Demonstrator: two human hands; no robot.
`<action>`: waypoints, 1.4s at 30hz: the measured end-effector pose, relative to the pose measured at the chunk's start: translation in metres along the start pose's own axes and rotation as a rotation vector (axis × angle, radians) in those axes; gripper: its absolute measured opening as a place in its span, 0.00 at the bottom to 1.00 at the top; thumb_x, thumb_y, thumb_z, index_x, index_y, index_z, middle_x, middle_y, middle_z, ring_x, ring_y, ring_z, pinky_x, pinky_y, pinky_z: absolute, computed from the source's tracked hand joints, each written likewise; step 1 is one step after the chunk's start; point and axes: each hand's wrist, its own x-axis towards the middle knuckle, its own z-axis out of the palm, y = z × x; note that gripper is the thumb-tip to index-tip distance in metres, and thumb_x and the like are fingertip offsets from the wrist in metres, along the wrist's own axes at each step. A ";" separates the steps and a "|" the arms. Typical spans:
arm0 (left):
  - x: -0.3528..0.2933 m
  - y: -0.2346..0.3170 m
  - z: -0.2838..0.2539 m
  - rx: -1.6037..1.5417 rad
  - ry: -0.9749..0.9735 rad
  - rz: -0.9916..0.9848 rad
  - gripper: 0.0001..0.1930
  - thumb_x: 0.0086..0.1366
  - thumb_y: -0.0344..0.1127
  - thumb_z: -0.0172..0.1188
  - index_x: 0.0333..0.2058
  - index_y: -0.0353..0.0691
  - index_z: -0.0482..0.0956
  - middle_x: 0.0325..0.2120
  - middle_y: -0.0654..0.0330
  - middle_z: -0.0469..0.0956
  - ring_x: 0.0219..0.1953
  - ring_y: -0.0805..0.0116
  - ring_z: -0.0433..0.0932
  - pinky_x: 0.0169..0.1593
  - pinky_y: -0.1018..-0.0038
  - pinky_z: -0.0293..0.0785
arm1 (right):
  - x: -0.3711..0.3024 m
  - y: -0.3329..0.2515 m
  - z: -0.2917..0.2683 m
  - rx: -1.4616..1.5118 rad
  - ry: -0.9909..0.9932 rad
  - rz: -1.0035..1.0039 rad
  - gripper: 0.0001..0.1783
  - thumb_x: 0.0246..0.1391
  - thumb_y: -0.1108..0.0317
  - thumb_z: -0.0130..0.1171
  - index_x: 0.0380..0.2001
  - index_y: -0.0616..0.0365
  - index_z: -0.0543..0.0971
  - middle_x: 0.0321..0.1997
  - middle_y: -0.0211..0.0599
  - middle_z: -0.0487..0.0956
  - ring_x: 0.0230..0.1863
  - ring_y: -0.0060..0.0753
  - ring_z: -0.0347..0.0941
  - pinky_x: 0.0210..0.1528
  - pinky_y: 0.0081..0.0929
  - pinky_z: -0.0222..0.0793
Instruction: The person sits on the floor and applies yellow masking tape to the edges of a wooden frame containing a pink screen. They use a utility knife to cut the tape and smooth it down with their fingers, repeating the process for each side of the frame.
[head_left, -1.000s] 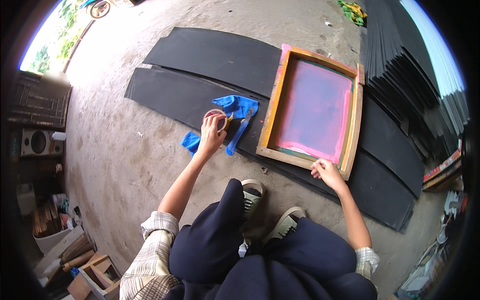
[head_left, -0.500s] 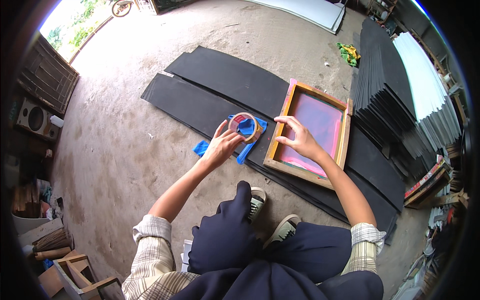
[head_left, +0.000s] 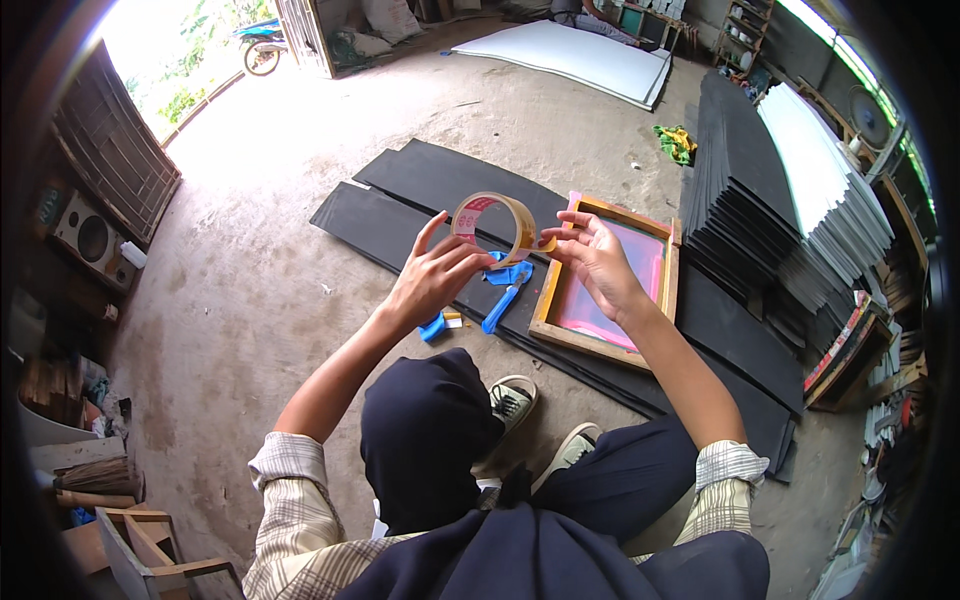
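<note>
My left hand (head_left: pixel 440 270) grips a roll of tan packing tape (head_left: pixel 523 232) by its lower left rim, holding it up in front of me. Between the fingertips of my right hand (head_left: pixel 600 262) is the loose end of the tape, pulled a short way off the roll. Beyond and below lies a wooden-framed printing screen (head_left: pixel 618 278) with pink stains on its mesh, resting on flat black sheets (head_left: pixel 470 180). Blue cloth or plastic pieces (head_left: pixel 507 290) lie beneath the roll, at the sheets' near edge.
Stacks of black sheets (head_left: pixel 735 190) and white sheets (head_left: pixel 815 165) stand at the right. Large white panels (head_left: pixel 565 60) lie at the back, where another person (head_left: pixel 600 22) partly shows. A yellow-green cloth (head_left: pixel 676 144) is on the floor; a speaker (head_left: pixel 90 235) stands at the left.
The tape roll has come up closer to me. My right hand has moved to it and taken the tape's loose end, drawing a short strip out. The view has tilted up.
</note>
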 end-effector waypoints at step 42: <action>-0.018 0.006 0.274 -1.087 -0.662 -0.857 0.22 0.55 0.40 0.66 0.14 0.38 0.63 0.11 0.73 0.60 0.17 0.87 0.55 0.19 0.82 0.49 | -0.150 0.219 -0.270 -0.169 1.428 0.005 0.20 0.50 0.81 0.59 0.36 0.54 0.58 0.30 0.36 0.76 0.35 0.20 0.71 0.47 0.21 0.65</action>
